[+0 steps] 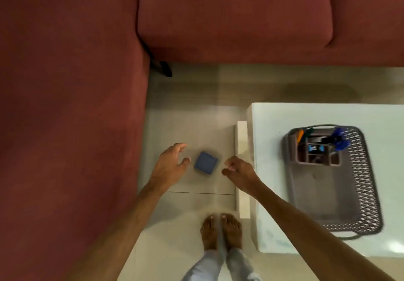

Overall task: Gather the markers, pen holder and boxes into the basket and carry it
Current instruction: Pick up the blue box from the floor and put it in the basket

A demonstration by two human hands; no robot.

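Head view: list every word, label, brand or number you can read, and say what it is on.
No text can be read in this view.
Pen holder in the basket: a blue-and-white label shows, but it is too small and blurred to read.
Blue box between the left hand and right hand: plain top, no print visible.

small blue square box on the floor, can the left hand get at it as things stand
Probably yes. The left hand is open beside the small blue square box on the pale tiled floor, with nothing between them. The right hand flanks the box's other side, not touching.
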